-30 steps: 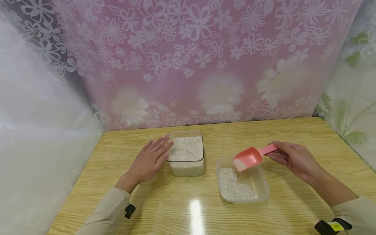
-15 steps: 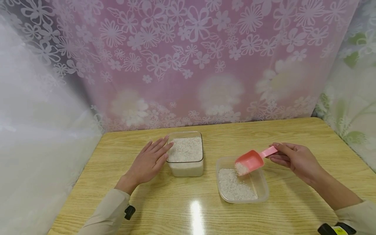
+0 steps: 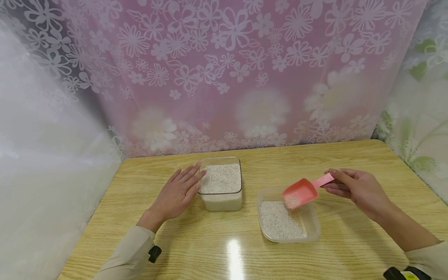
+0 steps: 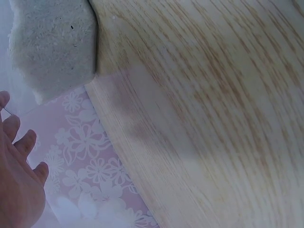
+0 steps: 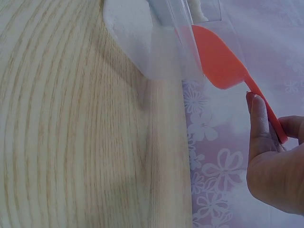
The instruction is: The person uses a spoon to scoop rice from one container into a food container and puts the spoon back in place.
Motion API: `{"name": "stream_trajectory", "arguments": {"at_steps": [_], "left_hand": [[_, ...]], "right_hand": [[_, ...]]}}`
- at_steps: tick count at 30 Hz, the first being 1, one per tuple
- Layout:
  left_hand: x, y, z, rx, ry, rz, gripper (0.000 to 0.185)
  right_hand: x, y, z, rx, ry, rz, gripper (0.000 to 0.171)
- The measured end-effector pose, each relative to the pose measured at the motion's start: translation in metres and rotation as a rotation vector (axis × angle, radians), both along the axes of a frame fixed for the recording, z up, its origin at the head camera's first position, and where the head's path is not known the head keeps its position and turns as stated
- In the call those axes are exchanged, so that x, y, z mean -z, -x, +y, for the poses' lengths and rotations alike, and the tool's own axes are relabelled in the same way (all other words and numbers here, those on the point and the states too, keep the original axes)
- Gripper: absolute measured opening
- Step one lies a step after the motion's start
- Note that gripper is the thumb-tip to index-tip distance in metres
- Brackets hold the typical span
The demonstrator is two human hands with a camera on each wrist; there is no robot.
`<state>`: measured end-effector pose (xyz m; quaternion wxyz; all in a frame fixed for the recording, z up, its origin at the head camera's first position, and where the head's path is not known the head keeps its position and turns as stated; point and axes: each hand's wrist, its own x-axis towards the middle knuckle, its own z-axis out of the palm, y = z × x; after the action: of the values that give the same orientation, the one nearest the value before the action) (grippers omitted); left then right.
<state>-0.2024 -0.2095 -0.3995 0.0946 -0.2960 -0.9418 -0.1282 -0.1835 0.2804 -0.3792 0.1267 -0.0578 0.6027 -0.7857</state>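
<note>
- While a pink curtain [image 3: 210, 109] printed with white flowers covers the far side, pale sheeting [image 3: 42, 163] hangs at the left and another curtain [image 3: 420, 116], whitish with green leaves, at the right
- Below them lies a table [image 3: 196, 249] with yellowish wood grain and a rounded far right corner; a bright streak of light shines on its near part
- Left of the middle, a clear box [image 3: 220, 193] with a dark rim stands upright, holding rice [image 3: 224, 177] to a little below the top
- Just to its right and closer to the person sits a low see-through tub [image 3: 315, 217], apart from the box, its rice [image 3: 280, 223] gathered at the left and front
- With fingers nearly straight and slightly spread, the left hand [image 3: 176, 192] has its tips at the left rim of the box; how firmly they press I cannot tell
- Thumb and fingers of the right hand [image 3: 358, 190] pinch the handle of a pink scoop [image 3: 301, 191]
- That scoop hangs over the back right of the tub, its mouth tilted down to the left, with a little rice near the lip
- Both arms wear beige sleeves [image 3: 129, 249]
</note>
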Motion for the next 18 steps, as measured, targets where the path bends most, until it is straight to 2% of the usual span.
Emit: {"name": "stream_trajectory", "arguments": {"at_steps": [11,18], "left_hand": [[-0.001,0.0,0.0,0.003,-0.001,0.0,0.049],[-0.001,-0.001,0.0,0.003,-0.004,0.0,0.049]], "right_hand": [[-0.004,-0.002,0.002,0.051,-0.191,0.087,0.02],[-0.01,-0.005,0.001,0.06,-0.208,0.1,0.019]]}}
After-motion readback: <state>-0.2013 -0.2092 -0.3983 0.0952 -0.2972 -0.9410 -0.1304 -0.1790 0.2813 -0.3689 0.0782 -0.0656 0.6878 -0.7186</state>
